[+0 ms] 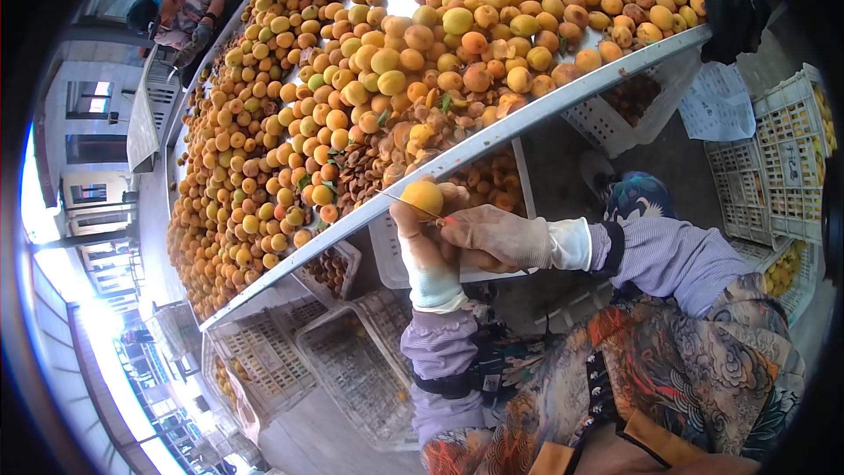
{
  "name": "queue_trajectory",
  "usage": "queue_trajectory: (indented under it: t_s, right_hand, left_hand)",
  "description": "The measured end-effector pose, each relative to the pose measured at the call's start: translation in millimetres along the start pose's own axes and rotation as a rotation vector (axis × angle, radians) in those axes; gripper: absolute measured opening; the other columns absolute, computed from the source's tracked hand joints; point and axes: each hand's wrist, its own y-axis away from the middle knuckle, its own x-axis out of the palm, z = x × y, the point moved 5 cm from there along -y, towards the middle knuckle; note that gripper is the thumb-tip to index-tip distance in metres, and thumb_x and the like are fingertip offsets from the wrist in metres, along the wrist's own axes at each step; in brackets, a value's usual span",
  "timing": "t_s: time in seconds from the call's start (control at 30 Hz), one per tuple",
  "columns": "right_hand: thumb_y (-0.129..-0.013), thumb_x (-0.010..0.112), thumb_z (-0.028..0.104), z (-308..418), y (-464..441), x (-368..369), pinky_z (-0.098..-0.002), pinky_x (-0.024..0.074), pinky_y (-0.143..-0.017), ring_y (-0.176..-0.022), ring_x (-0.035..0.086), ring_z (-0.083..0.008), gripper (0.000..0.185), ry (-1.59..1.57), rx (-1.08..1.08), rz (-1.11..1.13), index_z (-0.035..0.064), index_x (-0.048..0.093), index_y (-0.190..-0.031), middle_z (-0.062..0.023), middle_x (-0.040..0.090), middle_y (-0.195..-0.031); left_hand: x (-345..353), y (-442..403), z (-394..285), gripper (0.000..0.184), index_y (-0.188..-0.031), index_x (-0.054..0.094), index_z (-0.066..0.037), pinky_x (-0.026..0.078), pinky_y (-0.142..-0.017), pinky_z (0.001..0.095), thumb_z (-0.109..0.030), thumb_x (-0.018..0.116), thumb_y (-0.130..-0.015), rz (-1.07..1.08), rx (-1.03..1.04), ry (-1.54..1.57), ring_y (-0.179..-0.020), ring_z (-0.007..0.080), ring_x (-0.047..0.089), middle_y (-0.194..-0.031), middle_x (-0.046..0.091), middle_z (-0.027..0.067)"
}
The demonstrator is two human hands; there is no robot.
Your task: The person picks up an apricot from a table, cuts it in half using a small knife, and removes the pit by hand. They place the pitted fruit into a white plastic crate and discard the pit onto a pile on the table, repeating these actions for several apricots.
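Note:
My left hand (420,251), in a pale glove or cuff with its fingers curled, holds a yellow-orange apricot (422,200) just off the table's metal edge. My right hand (501,237), gloved, is closed on a small knife (404,201) with a thin blade and a bit of red by the fingers. The blade lies across the apricot; how deep it sits I cannot tell. Close beyond my hands, apricot pits (360,171) and split, mushy apricot pieces (418,136) are heaped on the table. Below my hands stands a white crate (387,251) partly hidden by them.
Whole apricots (290,123) cover the table, bounded by a metal rim (545,114). Under it are a crate of pits (330,271) and plastic crates (360,361). Stacked crates (782,167) stand at right. Another person (189,9) works at the far end.

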Motion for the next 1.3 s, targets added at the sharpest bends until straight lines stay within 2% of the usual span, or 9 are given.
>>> queue_trajectory:
  t_s: [0.1,0.3,0.37,0.4,0.53,0.83,0.9,1.1,1.3]
  right_hand:
    - [-0.092,0.05,0.047,-11,-15,-9,-0.0212,0.0282,-0.035,-0.041,0.038,-0.0064,0.039,0.054,-0.393,-0.12,0.0091,0.051,-0.085,0.003,0.044,-0.057]
    - [-0.088,0.049,0.054,13,-10,-47,-0.025,0.047,-0.061,-0.068,0.056,-0.0113,0.051,0.18,0.004,-0.441,0.0051,0.055,-0.102,-0.0037,0.052,-0.07]
    - [-0.085,0.052,0.057,47,-17,-24,-0.0318,0.049,-0.069,-0.078,0.059,-0.0198,0.058,1.268,-0.738,-0.602,0.0015,0.055,-0.103,-0.01,0.058,-0.08]
    - [-0.085,0.054,0.054,26,-3,-40,-0.0344,0.0477,-0.077,-0.09,0.059,-0.0245,0.061,0.641,-0.441,-0.465,-0.0027,0.053,-0.107,-0.0143,0.061,-0.095]
    - [-0.087,0.057,0.048,10,-15,-44,-0.031,0.0474,-0.077,-0.091,0.059,-0.0203,0.054,0.135,-0.291,-0.426,-0.0014,0.054,-0.107,-0.0116,0.062,-0.098]
    - [-0.088,0.059,0.037,13,-2,-26,-0.0313,0.047,-0.079,-0.089,0.059,-0.0175,0.04,0.139,-0.397,-0.522,0.0013,0.054,-0.105,-0.01,0.063,-0.094]
    - [-0.089,0.059,0.031,26,7,-21,-0.0287,0.0489,-0.068,-0.076,0.06,-0.0151,0.035,0.459,-0.444,-0.563,0.0013,0.053,-0.106,-0.0075,0.062,-0.085]
    - [-0.088,0.054,0.024,19,-2,-28,-0.02,0.0358,-0.034,-0.04,0.047,-0.0065,0.021,-0.178,-0.154,-0.307,0.0045,0.056,-0.097,-0.0004,0.054,-0.063]
    - [-0.086,0.049,0.019,22,1,-24,-0.0188,0.0363,-0.035,-0.043,0.047,-0.0059,0.015,-0.073,-0.038,-0.385,0.0074,0.056,-0.094,0.0003,0.055,-0.066]
  left_hand:
    - [-6,0,-18,0.063,-0.115,0.05,0.001,0.044,-0.082,0.0312,-0.056,0.045,-0.09,-0.002,0.278,-0.451,-0.088,0.0183,0.055,-0.093,0.058,0.0083]
    - [15,17,-27,0.064,-0.116,0.049,0.001,0.04,-0.087,0.0293,-0.055,0.052,-0.087,-0.022,0.692,-0.863,-0.095,0.0168,0.049,-0.104,0.053,0.0097]
    - [23,20,-18,0.066,-0.114,0.049,0.001,0.042,-0.085,0.031,-0.059,0.052,-0.085,0.061,0.763,-1.144,-0.094,0.0187,0.052,-0.103,0.054,0.0118]
    - [28,20,-16,0.067,-0.111,0.05,0.001,0.046,-0.076,0.0307,-0.06,0.051,-0.085,0.074,0.835,-1.216,-0.083,0.0192,0.056,-0.095,0.056,0.012]
    - [26,18,-9,0.065,-0.109,0.05,0.001,0.047,-0.068,0.0295,-0.059,0.05,-0.086,0.079,0.841,-1.241,-0.073,0.0169,0.056,-0.086,0.058,0.0108]
    - [7,6,10,0.059,-0.105,0.051,-0.001,0.044,-0.068,0.0237,-0.058,0.041,-0.091,-0.017,0.435,-0.702,-0.076,0.0108,0.054,-0.089,0.056,0.0041]
    - [-6,-4,16,0.059,-0.103,0.052,0.0,0.046,-0.075,0.0271,-0.057,0.041,-0.092,-0.132,0.23,-0.329,-0.081,0.0128,0.054,-0.094,0.057,0.0055]
    - [-30,-9,4,0.06,-0.1,0.056,0.001,0.049,-0.083,0.0358,-0.057,0.04,-0.091,-0.134,0.154,0.011,-0.087,0.0241,0.059,-0.09,0.061,0.0111]
    - [-39,4,-14,0.065,-0.104,0.056,-0.001,0.044,-0.059,0.0303,-0.062,0.039,-0.089,-0.039,-0.01,0.081,-0.063,0.0172,0.051,-0.083,0.059,0.0099]
